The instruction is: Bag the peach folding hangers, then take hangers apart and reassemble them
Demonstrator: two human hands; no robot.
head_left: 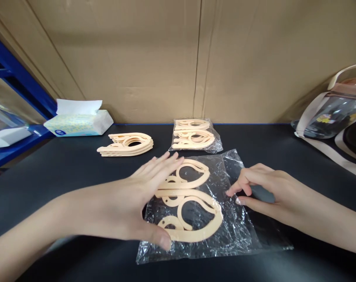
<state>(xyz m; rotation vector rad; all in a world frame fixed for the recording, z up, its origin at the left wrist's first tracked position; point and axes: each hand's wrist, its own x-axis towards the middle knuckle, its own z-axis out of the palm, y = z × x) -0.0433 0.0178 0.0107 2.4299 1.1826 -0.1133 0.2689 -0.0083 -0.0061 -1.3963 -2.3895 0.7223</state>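
Observation:
A clear plastic bag lies on the black table in front of me with pale orange folding hangers inside it. My left hand lies flat on the bag's left side, fingers stretched out over the hangers and thumb at the near edge. My right hand rests at the bag's right edge, its fingers curled and pinching the plastic film there.
A loose stack of the same hangers lies at the back left. A second filled bag sits behind the first. A tissue pack stands far left beside a blue rack. A tote bag lies at right. A cardboard wall closes the back.

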